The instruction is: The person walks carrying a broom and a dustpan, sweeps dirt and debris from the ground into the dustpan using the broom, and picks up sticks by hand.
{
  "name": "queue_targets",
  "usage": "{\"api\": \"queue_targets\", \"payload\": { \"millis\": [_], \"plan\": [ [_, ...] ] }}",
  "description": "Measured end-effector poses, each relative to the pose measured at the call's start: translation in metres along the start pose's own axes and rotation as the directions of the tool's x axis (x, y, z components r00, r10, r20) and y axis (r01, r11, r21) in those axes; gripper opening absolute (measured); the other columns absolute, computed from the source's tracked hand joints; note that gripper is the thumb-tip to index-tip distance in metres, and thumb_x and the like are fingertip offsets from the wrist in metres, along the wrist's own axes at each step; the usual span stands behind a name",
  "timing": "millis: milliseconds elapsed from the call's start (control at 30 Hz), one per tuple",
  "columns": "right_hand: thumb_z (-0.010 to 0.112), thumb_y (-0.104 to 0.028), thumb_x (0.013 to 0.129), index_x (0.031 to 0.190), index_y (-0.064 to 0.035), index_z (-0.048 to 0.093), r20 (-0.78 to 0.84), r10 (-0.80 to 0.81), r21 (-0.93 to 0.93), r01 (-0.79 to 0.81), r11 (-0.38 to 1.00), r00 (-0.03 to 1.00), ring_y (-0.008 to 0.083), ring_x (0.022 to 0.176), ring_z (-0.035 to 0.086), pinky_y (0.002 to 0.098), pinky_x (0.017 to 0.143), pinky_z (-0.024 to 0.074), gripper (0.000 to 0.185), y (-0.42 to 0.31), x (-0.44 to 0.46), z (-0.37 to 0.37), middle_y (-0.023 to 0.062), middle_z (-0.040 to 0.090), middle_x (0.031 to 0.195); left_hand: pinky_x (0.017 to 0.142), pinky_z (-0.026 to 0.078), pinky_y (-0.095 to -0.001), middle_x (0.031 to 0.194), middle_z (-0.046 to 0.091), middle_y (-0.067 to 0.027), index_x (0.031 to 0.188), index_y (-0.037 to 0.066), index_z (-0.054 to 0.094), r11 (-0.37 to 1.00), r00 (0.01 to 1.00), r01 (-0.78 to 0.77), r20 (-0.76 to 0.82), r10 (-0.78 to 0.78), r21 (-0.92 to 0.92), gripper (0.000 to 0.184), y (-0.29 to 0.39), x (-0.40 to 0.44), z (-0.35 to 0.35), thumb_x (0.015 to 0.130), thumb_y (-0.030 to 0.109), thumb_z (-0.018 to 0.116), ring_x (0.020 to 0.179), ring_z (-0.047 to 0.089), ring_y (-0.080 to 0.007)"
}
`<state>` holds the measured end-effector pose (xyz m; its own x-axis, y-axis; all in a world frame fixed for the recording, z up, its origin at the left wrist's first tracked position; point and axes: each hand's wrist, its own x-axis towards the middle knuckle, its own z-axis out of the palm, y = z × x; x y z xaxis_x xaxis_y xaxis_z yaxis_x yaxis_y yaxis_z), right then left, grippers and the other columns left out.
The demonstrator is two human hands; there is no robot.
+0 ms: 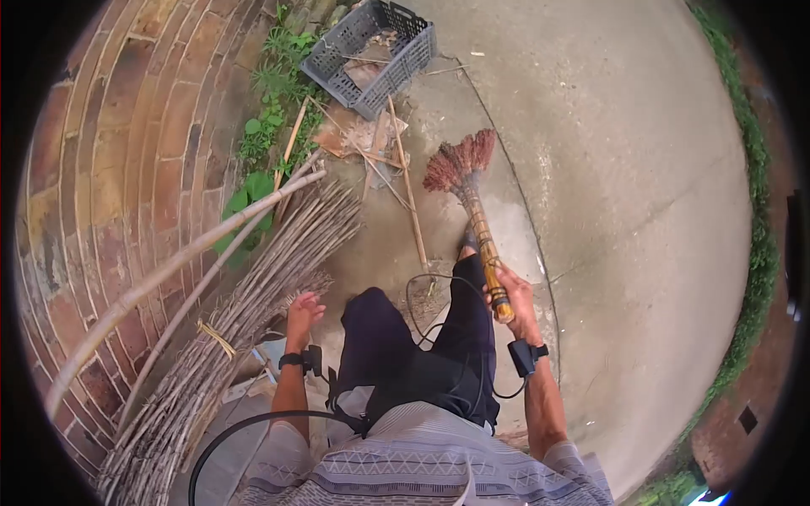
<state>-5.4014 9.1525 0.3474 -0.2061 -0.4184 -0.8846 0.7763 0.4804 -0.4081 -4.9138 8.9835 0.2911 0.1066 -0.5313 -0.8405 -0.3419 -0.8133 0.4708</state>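
My right hand is wrapped round the lower handle of a short hand broom, its yellowish handle bound with dark bands. The broom's reddish-brown bristles point up and away from me, over the concrete. My left hand holds nothing; its fingers are loosely bent and apart. It hangs just right of a large tied bundle of thin sticks, and I cannot tell whether it touches them.
Long bamboo poles lean along the brick wall on the left. Ahead stands a grey plastic crate with scraps inside. Loose sticks and a broken board lie before it. Green weeds grow by the wall. A cable runs near my waist.
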Motion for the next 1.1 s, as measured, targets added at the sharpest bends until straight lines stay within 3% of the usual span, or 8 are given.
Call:
{"api": "queue_targets", "payload": {
  "millis": [133,200,533,600,633,933,1033,1100],
  "plan": [
    [0.07,-0.027,0.094,0.143,-0.001,0.051,-0.045,-0.066,-0.313,0.048,0.949,0.997,0.0134,0.052,0.06,0.0275,0.045,0.0481,0.058,-0.104,0.042,-0.036,0.007,0.065,0.072,0.082,0.058,-0.0354,0.118,0.065,-0.0117,0.132,0.006,0.055,0.988,0.987,0.156,-0.028,-0.156,-0.023,0.04,-0.002,-0.029,0.05,0.095,-0.001,0.041,0.092,0.069,-0.0237],
    [0.07,-0.023,0.093,0.143,0.004,0.05,-0.062,-0.107,-0.483,0.064,0.873,0.992,0.0126,0.053,0.059,0.0273,0.047,0.0481,0.061,-0.143,0.06,-0.055,0.0062,0.065,0.071,0.083,0.057,-0.0342,0.117,0.065,-0.0084,0.129,0.007,0.057,0.987,0.999,0.033,0.024,-0.03,-0.159,0.031,0.016,-0.034,0.078,0.1,0.019,0.058,0.093,0.069,-0.0209],
    [0.067,-0.023,0.089,0.136,0.0113,0.053,0.053,-0.283,-0.998,0.061,0.022,0.958,0.0134,0.061,0.063,0.0311,0.053,0.052,0.06,-0.269,0.163,-0.129,0.0099,0.068,0.073,0.076,0.057,-0.0319,0.109,0.064,-0.0119,0.13,0.001,0.055,0.973,0.992,-0.053,0.096,0.076,-0.224,0.034,0.071,0.091,0.2,0.097,0.01,0.058,0.09,0.068,-0.019],
    [0.068,-0.024,0.089,0.129,0.0091,0.059,0.05,-0.23,-0.999,0.045,-0.026,0.972,0.0129,0.06,0.063,0.0313,0.052,0.0521,0.053,-0.274,0.191,-0.162,0.0084,0.067,0.072,0.072,0.055,-0.0305,0.11,0.066,-0.0135,0.129,0.0,0.055,0.974,0.988,-0.126,0.062,0.139,-0.188,0.034,0.072,0.118,0.224,0.096,0.007,0.057,0.088,0.068,-0.0183],
    [0.069,-0.026,0.089,0.116,0.006,0.065,-0.057,-0.02,-0.98,-0.052,0.194,0.998,0.0123,0.058,0.062,0.0314,0.05,0.052,0.042,-0.29,0.176,-0.12,0.0062,0.065,0.071,0.069,0.055,-0.0296,0.111,0.067,-0.0141,0.129,-0.001,0.055,0.967,0.985,-0.168,0.008,0.173,-0.191,0.034,0.092,0.12,0.235,0.097,0.007,0.057,0.086,0.068,-0.0176],
    [0.07,-0.024,0.091,0.109,-0.0001,0.068,-0.353,0.302,-0.929,-0.371,0.002,0.886,0.0106,0.06,0.063,0.0306,0.053,0.0536,0.03,-0.344,0.222,-0.073,0.0035,0.065,0.071,0.078,0.056,-0.0348,0.125,0.063,-0.0229,0.137,-0.004,0.045,0.982,0.992,-0.109,-0.072,0.099,-0.153,0.048,0.079,0.273,0.298,0.095,0.012,0.062,0.091,0.071,-0.0251],
    [0.075,-0.022,0.091,0.115,-0.0008,0.067,-0.197,0.288,-0.973,-0.15,-0.178,0.937,0.0079,0.069,0.062,0.0286,0.062,0.0513,0.033,-0.362,0.228,-0.091,0.0019,0.069,0.081,0.085,0.055,-0.0376,0.127,0.061,-0.0269,0.14,-0.007,0.042,0.986,0.959,-0.163,-0.229,0.165,0.027,0.057,0.047,0.353,0.315,0.093,0.014,0.066,0.095,0.071,-0.0317],
    [0.073,-0.02,0.091,0.118,0.0002,0.065,-0.1,0.281,-0.995,-0.088,-0.053,0.954,0.0114,0.078,0.065,0.0295,0.068,0.0528,0.034,-0.368,0.229,-0.091,0.0044,0.072,0.088,0.088,0.054,-0.0384,0.129,0.059,-0.028,0.141,-0.008,0.04,0.995,0.967,-0.094,-0.236,0.096,0.018,0.061,0.06,0.385,0.327,0.092,0.017,0.067,0.099,0.07,-0.0344]
  ]
}}
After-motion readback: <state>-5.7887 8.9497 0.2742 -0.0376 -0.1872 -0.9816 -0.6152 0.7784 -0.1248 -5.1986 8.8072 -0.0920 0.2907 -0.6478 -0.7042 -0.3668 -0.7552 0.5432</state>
